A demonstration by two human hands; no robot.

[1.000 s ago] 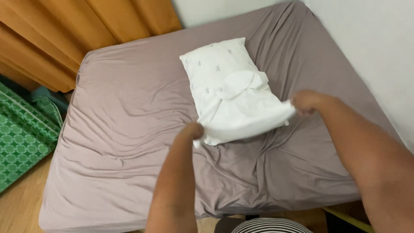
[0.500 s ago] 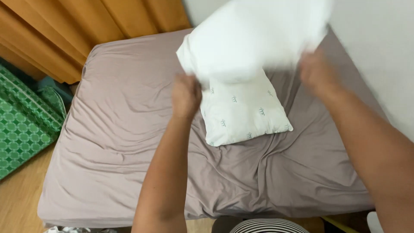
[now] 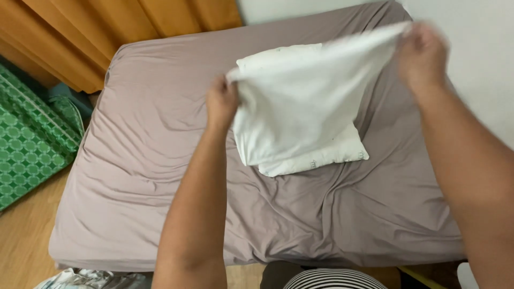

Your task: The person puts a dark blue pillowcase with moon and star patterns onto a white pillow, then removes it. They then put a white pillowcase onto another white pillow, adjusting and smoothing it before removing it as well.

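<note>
1. Over at the far left, orange curtains hung down to the floor behind the bed, and a green patterned mat lay on the wooden floor beside the mattress, which was covered in a creased mauve sheet.
2. Near the bed's lower left corner sat a crumpled pale bundle, possibly plastic or cloth; I could not tell which, and no label showed on it.
3. The left hand was closed, fingers pressed together, pinching one upper corner of a white pillowcase.
4. That pillowcase hung in the air above the middle of the bed, stretched wide between both hands, seemingly so the cloth would spread flat and open.
5. Under it a white pillow lay on the sheet, its near edge and right corner peeking out below the hanging cloth; a small row of faint marks ran along that edge.
6. The right hand, blurred, gripped the opposite corner up high near the white wall, fingers closed on the fabric.
7. Nearest me, a striped garment showed at the bottom.
</note>
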